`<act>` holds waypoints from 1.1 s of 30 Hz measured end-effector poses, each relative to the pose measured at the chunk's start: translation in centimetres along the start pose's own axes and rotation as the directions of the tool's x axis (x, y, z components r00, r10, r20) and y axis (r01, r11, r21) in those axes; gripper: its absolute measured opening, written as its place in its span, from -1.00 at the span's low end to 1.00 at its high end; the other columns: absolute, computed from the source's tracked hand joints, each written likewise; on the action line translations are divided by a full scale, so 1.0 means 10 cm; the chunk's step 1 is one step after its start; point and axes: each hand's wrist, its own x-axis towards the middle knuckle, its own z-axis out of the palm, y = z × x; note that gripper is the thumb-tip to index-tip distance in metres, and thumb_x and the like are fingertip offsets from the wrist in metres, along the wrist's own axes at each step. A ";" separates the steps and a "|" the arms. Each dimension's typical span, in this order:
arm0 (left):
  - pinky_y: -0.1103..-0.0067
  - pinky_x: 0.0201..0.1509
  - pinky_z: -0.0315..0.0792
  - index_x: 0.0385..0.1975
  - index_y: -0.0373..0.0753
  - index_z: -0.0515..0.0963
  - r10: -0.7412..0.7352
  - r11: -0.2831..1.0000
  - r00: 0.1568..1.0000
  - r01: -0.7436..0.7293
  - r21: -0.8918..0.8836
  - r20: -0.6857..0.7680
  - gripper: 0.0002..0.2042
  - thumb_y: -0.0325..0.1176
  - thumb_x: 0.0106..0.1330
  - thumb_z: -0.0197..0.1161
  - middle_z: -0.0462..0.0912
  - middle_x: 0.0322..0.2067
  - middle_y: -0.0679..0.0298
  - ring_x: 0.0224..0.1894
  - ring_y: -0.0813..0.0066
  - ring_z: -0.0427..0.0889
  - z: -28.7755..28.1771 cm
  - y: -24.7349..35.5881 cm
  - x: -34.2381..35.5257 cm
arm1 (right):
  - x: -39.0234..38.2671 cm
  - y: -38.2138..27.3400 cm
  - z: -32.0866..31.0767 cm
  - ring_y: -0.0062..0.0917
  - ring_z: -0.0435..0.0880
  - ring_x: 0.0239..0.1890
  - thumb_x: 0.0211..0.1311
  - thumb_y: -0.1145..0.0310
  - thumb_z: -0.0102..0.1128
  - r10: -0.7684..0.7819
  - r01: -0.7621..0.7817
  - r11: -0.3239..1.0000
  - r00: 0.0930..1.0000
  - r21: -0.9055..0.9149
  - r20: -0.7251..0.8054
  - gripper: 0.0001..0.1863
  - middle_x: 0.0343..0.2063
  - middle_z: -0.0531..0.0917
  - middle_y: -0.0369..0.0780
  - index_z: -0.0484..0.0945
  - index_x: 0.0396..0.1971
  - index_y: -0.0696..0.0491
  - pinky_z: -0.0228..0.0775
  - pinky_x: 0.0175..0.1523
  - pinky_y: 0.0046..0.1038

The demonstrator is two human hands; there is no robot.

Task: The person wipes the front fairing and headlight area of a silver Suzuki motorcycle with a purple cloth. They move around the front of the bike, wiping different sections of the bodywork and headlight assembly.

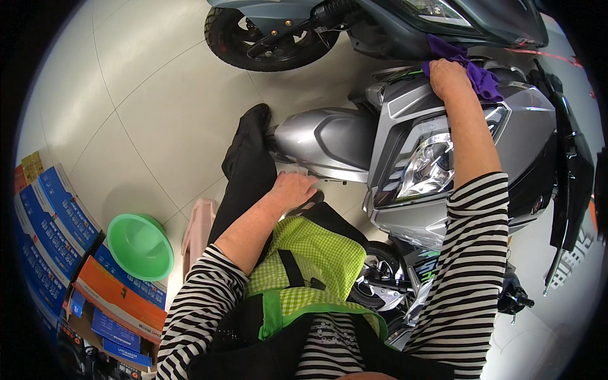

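Note:
A purple cloth (pixel 484 81) is bunched under my right hand (pixel 448 77), whose fingers are closed on it. That hand presses the cloth against the upper far side of a silver-grey scooter's front panel (pixel 411 95), past the large clear headlight (pixel 430 163). The scooter's silver front mudguard (pixel 326 140) points to the left. My left hand (pixel 294 189) is over my black-trousered leg, below the mudguard. Its fingers are loosely apart and hold nothing that I can see.
Another dark scooter (pixel 380 28) stands close at the far side, its front wheel (pixel 269 39) on the tiled floor. At left, a green basin (pixel 140 247) sits by blue and orange boxes (pixel 120 294). A pink plastic stool (pixel 199 228) is beside my leg. More vehicle parts (pixel 380 278) lie near right.

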 end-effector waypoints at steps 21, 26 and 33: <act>0.23 -0.07 0.57 0.01 -0.10 0.58 0.013 0.987 0.999 -0.017 -0.158 -0.030 -0.68 -0.12 0.36 0.12 0.68 -0.22 0.07 -0.16 0.04 0.68 -0.13 -0.07 0.01 | 0.35 0.09 0.15 -0.24 0.19 0.46 0.37 0.06 -0.21 -0.115 0.040 0.967 0.950 0.252 0.289 -0.35 0.47 0.18 -0.24 0.17 0.46 -0.18 0.01 0.52 -0.21; 0.27 0.01 0.55 0.05 -0.10 0.57 -0.003 0.986 1.000 0.006 -0.166 0.017 -0.65 -0.12 0.36 0.11 0.68 -0.14 0.07 -0.09 0.08 0.66 -0.13 -0.06 0.02 | 0.36 -0.17 0.18 -0.20 0.28 0.40 0.39 0.16 -0.22 -0.206 0.169 0.973 0.945 0.159 0.253 -0.43 0.37 0.34 -0.12 0.30 0.38 -0.12 0.08 0.47 -0.20; 0.28 0.13 0.50 0.06 -0.10 0.59 0.014 0.959 1.000 -0.013 -0.285 0.001 -0.65 -0.14 0.37 0.12 0.65 -0.06 0.07 0.02 0.07 0.61 -0.16 -0.08 0.01 | -0.30 -0.96 -0.06 -0.16 0.29 0.38 0.27 0.34 0.02 -0.378 0.341 0.914 0.912 0.217 0.160 -0.58 0.26 0.46 -0.14 0.57 0.12 -0.06 0.16 0.42 -0.13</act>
